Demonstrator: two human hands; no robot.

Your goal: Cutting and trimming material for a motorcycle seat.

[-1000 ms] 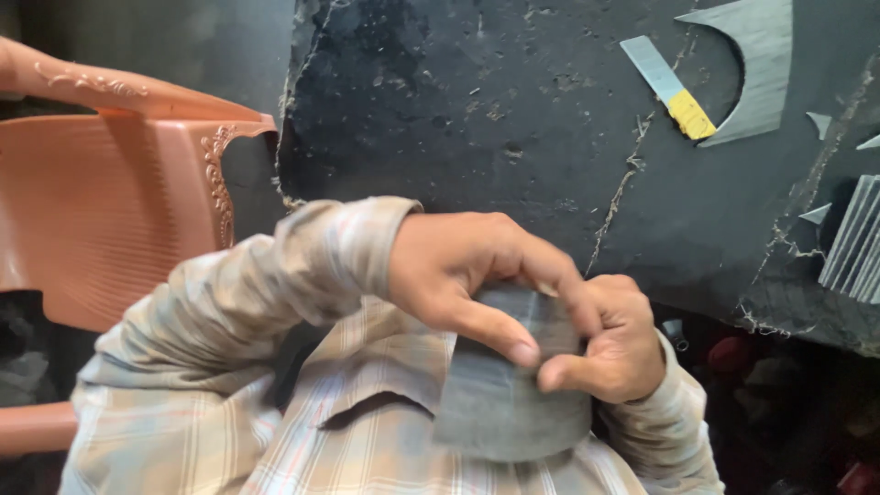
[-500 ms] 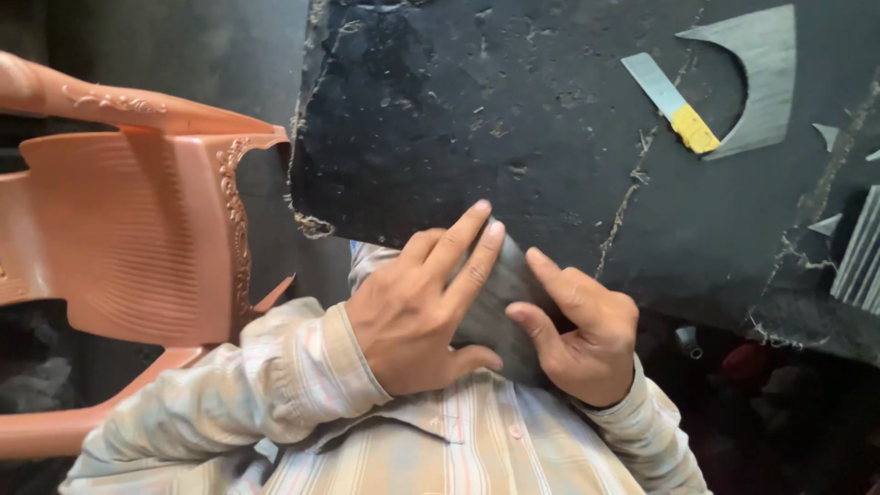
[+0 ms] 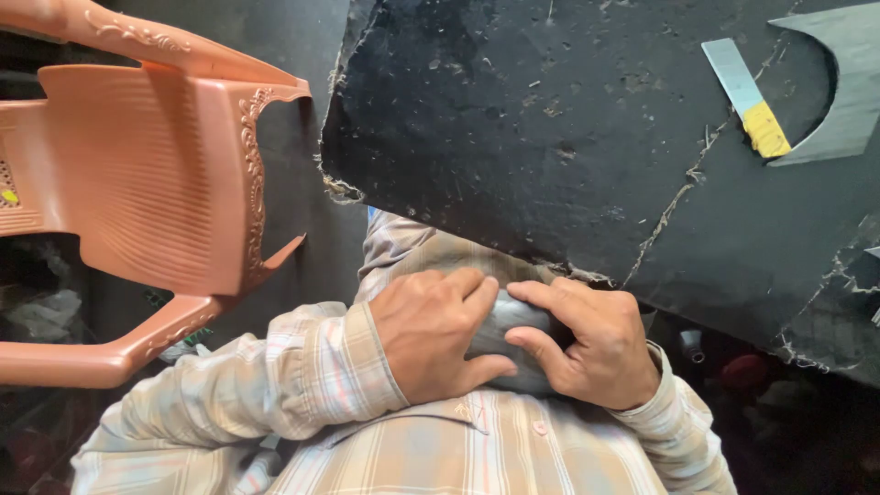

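The worktop (image 3: 568,119) was black, matt and rough, cracked and frayed at its edges. The grey piece (image 3: 509,339) between the hands looked like smooth matt leather or rubber. The chair (image 3: 156,183) was moulded, slightly glossy brown plastic. The shirt sleeve (image 3: 302,376) was soft checked cloth.

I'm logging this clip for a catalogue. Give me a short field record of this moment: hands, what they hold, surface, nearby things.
left hand: pressed on the grey piece, fingers curled over it
right hand: grips the same piece from the other side
grey piece: dark grey, flexible-looking, held against the lap
work surface: black, worn board, frayed edges
blade: flat strip, yellow-wrapped end, lying on board
grey cut-out: curved, beside blade
chair: brown plastic
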